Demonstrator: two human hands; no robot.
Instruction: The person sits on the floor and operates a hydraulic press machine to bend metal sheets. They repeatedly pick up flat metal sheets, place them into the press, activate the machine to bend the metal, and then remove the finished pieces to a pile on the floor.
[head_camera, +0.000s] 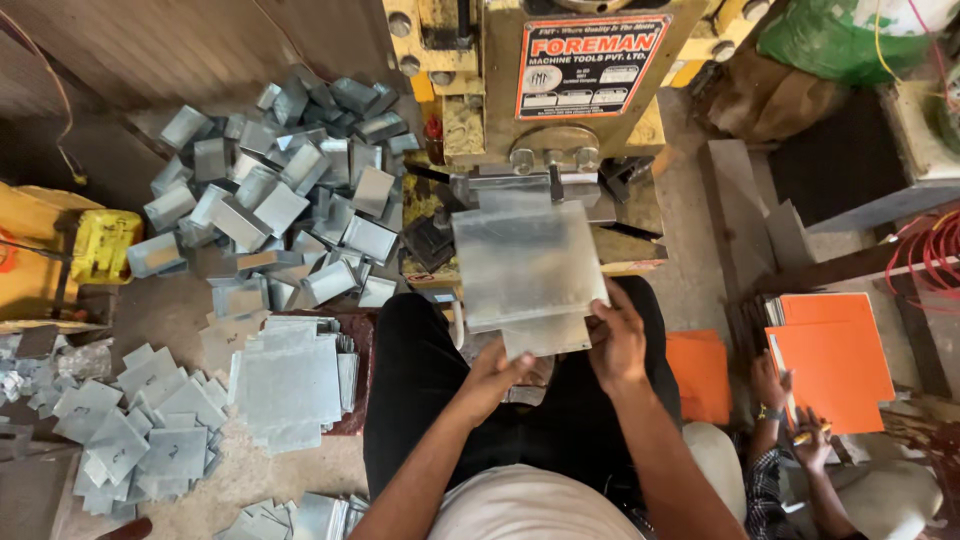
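Observation:
A flat grey metal sheet (525, 262) is held up in front of a yellow press machine (530, 110), its far edge near the machine's steel die (545, 185). My right hand (618, 338) grips the sheet's near right corner. My left hand (497, 375) holds the sheet's lower edge from underneath, fingers curled on it. I sit with black trousers under the sheet.
A heap of bent metal boxes (290, 190) lies on the floor at left. A stack of flat sheets (290, 380) and scattered cut pieces (140, 430) lie nearer. At right another person's hands (790, 415) handle orange sheets (835, 355). A yellow container (103, 245) stands far left.

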